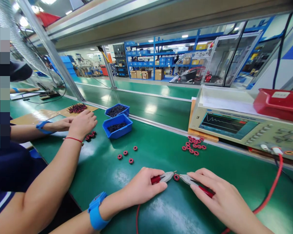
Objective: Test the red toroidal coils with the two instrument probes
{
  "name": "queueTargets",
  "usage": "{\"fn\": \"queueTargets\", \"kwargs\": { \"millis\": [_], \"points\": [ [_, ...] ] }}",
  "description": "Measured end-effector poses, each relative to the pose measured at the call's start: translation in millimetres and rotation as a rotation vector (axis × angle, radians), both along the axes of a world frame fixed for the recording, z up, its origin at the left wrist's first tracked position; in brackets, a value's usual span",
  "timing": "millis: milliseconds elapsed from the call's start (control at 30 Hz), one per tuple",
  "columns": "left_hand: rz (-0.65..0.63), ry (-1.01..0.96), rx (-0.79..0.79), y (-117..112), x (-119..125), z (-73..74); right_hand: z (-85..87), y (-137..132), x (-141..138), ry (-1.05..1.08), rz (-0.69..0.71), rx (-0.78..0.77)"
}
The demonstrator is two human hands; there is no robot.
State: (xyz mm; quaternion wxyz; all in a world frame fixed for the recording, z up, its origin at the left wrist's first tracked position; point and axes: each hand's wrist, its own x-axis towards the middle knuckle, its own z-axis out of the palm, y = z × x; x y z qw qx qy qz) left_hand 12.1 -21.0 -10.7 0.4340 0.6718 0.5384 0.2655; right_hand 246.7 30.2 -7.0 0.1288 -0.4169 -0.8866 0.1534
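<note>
My left hand point(144, 185) is closed round the red handle of an alligator clip point(167, 177), its metal jaws pointing right. My right hand point(217, 191) is closed on a second alligator clip point(185, 178) with a red handle, jaws pointing left. Between the two jaw tips is a small red-and-black wound coil ring point(176, 177). A thin lead sticks up near the left jaws; I cannot tell exactly how each jaw grips the leads. Similar coil rings point(192, 145) lie in a cluster beyond my right hand, and several loose coil rings point(125, 153) lie beyond my left.
At right stands a tester point(234, 126) with a waveform screen; a red cable point(273, 191) runs from it. A red bin point(278, 104) rests on top. Two blue bins point(119, 128) hold dark parts. At left, a co-worker's arms point(61, 169) reach over the bench near more rings.
</note>
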Motion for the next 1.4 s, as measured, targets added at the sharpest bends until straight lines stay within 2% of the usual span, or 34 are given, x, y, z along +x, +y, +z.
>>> {"fn": "queueTargets", "kwargs": {
  "millis": [400, 633, 900, 1133, 1400],
  "points": [
    [0.013, 0.037, -0.002, 0.9, 0.9, 2.0, -4.1, 2.7, 3.7, 0.013, -0.015, -0.042],
    [0.019, 0.035, 0.001, 0.9, 0.6, 4.7, -6.0, 5.5, 16.7, 0.143, 0.074, -0.232],
    [0.012, 0.033, 0.02, 0.4, 0.5, 3.1, -1.5, 1.3, 20.6, 0.171, 0.069, -0.362],
    [0.027, 0.049, 0.038, 1.3, 0.7, 1.3, -10.4, 3.7, 19.1, 0.227, 0.059, -0.358],
    [0.004, 0.03, 0.025, 1.6, -1.1, -5.7, 0.9, 3.3, 14.4, 0.175, 0.078, -0.333]
  ]
}}
